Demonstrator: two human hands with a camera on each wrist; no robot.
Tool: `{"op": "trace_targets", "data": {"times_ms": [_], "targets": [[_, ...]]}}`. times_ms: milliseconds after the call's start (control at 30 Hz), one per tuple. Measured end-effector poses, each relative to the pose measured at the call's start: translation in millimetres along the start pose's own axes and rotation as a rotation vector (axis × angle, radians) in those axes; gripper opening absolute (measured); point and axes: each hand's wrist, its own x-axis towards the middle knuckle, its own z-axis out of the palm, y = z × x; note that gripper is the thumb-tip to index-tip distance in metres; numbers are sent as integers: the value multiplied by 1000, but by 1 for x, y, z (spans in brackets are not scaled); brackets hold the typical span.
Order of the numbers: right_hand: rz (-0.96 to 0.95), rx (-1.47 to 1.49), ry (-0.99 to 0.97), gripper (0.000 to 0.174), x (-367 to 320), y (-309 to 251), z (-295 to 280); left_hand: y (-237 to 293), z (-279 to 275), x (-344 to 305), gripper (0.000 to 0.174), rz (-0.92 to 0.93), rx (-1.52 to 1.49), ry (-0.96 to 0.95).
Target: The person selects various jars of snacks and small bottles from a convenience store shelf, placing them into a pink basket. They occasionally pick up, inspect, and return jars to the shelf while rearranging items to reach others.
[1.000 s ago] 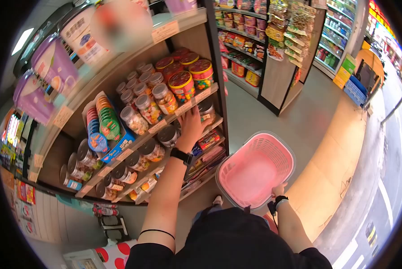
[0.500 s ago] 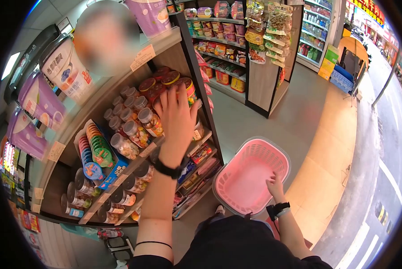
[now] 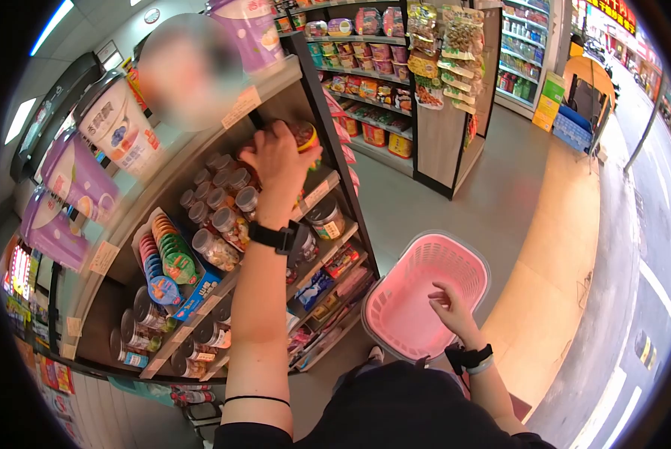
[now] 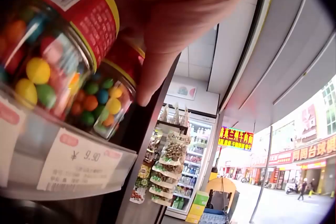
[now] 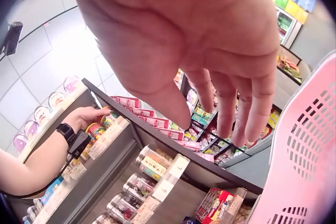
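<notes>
My left hand [image 3: 282, 161] reaches over the shelf among red-lidded jars, with its fingers bent. It grips a candy jar [image 3: 305, 137] between thumb and fingers; its fingertips are hidden. In the left wrist view the thumb [image 4: 157, 71] points down beside a candy jar [image 4: 107, 90] of coloured balls. A larger candy jar [image 4: 39, 71] with a barcode on its red band stands nearer, above the price labels. My right hand [image 3: 454, 310] hangs over the pink basket [image 3: 395, 329], its fingers loose and holding nothing, as the right wrist view also shows.
Small clear jars [image 3: 216, 251] and a blue box of round packs [image 3: 201, 292] fill the same shelf. Purple cups [image 3: 77, 172] line the top shelf. Behind the basket are a snack rack [image 3: 380, 90] and the grey floor [image 3: 395, 194]; a road lies at right.
My left hand has gone from low at the shelf edge up over the red-lidded jars, and its fingers have bent. My right hand has left the basket's rim and moved inward over it.
</notes>
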Motion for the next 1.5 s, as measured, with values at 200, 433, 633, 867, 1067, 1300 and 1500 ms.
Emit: {"op": "trace_targets", "data": {"times_ms": [200,433,633,867,1067,1300,1500], "targets": [[-346,3,133,73,10,-82,-1,49,-44,-56,63,139,-316,123],[-608,60,69,104,38,-148,16,90,-35,-127,64,302,-612,-358],[-312,176,2,105,41,-109,23,33,-55,-71,62,162,-141,62],[76,300,65,87,21,-28,8,-28,-27,-23,73,6,342,-270],[97,247,277,82,-7,54,-19,-36,-20,-19,64,34,244,-223],[184,232,481,77,-46,82,-44,17,-67,-54,60,26,167,51],[243,156,573,74,-68,108,-45,84,13,-136,41,364,-637,-622]]}}
